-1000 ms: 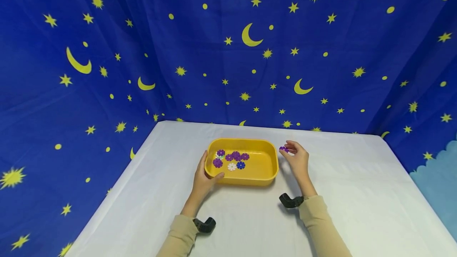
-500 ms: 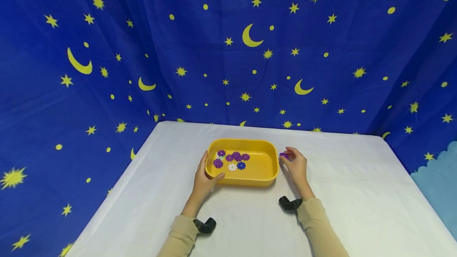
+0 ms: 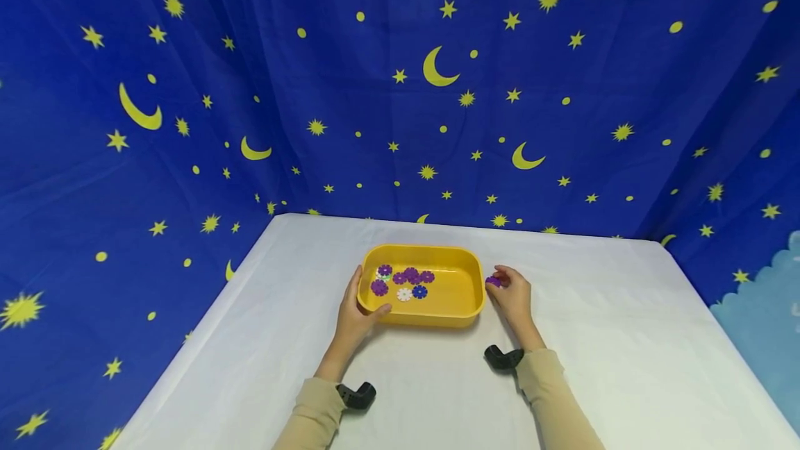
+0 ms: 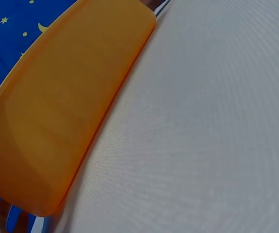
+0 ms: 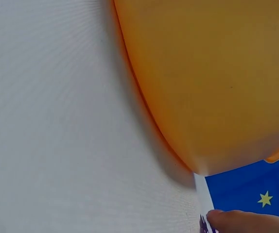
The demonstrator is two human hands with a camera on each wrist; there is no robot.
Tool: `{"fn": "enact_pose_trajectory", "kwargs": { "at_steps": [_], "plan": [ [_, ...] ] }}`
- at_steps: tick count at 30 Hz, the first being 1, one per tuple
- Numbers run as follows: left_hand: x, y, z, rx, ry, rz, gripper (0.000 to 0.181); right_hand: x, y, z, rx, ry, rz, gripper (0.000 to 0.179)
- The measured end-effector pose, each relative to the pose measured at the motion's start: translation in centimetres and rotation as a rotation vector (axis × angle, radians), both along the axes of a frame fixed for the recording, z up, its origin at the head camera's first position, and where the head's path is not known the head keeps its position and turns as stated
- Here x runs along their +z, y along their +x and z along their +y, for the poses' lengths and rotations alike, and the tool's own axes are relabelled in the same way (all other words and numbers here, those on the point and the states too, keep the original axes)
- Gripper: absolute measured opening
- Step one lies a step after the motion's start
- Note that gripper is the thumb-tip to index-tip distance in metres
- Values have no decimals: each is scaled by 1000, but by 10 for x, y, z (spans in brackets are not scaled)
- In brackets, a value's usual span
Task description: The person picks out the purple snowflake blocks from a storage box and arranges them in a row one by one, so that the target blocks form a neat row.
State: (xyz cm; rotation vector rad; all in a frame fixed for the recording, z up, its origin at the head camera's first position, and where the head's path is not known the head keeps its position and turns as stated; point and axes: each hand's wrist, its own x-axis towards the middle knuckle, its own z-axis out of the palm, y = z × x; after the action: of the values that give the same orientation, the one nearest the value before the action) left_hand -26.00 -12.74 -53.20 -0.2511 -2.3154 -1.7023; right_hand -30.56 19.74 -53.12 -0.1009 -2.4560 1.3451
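A yellow plastic tub stands on the white table; its outer wall fills much of the left wrist view. My left hand holds the tub's left end, thumb at the front rim and fingers along the side. Just off the right end, my right hand pinches a purple flower-shaped disc between thumb and fingertips. In the right wrist view only the thumb and a purple edge of the disc show. Inside the tub lie several purple discs, a white one and a blue one.
White cloth covers the table. A blue curtain with yellow moons and stars hangs behind it and at both sides. Black wrist-worn devices sit at both cuffs.
My right hand has come down and nearer along the tub's right end, the purple disc still pinched. The left hand keeps its hold, and the tub's contents look the same.
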Motion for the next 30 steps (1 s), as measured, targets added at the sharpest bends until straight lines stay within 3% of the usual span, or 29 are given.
{"fn": "enact_pose_trajectory", "kwargs": {
  "at_steps": [7, 17, 19, 26, 30],
  "plan": [
    [-2, 0, -1, 12, -4, 9, 102, -5, -1, 0, 8, 35, 57, 40],
    [2, -2, -1, -1, -4, -25, 102, -3, 0, -1, -9, 22, 29, 38],
    [6, 0, -1, -4, -1, -34, 101, -3, 0, -1, -16, 14, 36, 37],
    [36, 17, 3, -21, -19, -17, 98, -2, 1, -1, -110, -60, 71, 27],
    [40, 22, 4, -13, -22, -22, 98, 0, 1, -1, -136, -94, 113, 24]
  ]
}}
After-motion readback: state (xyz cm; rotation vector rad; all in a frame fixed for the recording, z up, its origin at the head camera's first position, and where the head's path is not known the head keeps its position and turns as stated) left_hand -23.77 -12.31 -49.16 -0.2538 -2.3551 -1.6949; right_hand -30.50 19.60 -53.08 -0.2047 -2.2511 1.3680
